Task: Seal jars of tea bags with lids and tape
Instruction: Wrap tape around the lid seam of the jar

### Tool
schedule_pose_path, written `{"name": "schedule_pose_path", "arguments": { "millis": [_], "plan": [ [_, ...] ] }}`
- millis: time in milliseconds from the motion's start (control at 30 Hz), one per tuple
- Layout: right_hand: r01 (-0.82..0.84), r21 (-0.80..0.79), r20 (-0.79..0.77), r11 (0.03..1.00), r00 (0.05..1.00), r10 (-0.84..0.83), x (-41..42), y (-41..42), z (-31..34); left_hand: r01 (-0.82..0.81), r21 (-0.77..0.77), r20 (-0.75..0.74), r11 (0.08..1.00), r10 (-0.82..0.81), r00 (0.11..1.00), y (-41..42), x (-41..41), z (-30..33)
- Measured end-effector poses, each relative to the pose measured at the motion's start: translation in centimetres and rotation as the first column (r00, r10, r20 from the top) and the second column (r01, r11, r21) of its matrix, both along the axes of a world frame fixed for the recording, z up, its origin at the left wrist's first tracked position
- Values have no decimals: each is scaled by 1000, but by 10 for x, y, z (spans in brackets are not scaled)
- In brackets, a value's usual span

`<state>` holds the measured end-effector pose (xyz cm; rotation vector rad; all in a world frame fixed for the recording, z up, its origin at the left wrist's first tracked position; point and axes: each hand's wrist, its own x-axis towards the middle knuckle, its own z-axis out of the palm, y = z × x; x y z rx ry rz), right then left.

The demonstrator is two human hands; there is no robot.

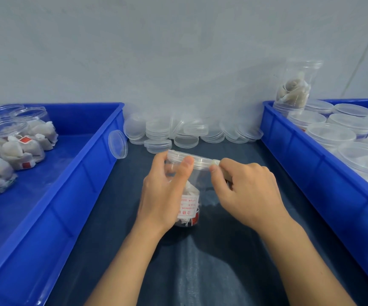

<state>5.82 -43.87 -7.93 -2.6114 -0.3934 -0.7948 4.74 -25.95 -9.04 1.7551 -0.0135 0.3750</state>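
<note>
A clear plastic jar [189, 202] holding tea bags and a white-and-red label stands on the dark table in the middle. A clear lid [198, 159] sits on its top. My left hand [165, 188] grips the jar's upper part, thumb pressed against the lid's rim. My right hand [244, 188] pinches something small and pale at the lid's right edge [215, 162]; whether it is tape cannot be told.
A pile of loose clear lids [178, 131] lies along the back wall. The left blue crate [83, 164] holds open jars of tea bags [19, 144]. The right blue crate [311, 164] holds lidded jars [331, 133], with one jar [295, 87] standing on top.
</note>
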Motion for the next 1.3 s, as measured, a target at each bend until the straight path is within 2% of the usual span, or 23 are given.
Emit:
{"name": "schedule_pose_path", "arguments": {
  "millis": [167, 400, 967, 1133, 1300],
  "plan": [
    [-12, 33, -19, 999, 1000, 13, -2, 0, 1, 31, -37, -30, 999, -32, 999, 2, 2, -2],
    [5, 58, -25, 998, 1000, -3, -3, 2, -1, 38, 54, 11, 998, -38, 999, 2, -3, 0],
    [34, 58, -27, 998, 999, -33, -4, 3, -1, -183, 181, 144, 966, 158, 977, -4, -8, -3],
    [-7, 36, -3, 999, 1000, 8, -6, 9, 0, -160, 185, 87, 970, 146, 985, -8, -7, -5],
    [-90, 10, -32, 996, 995, 90, -11, 11, 4, -185, 253, 102, 949, 164, 981, -6, -4, -6]
  ]
}}
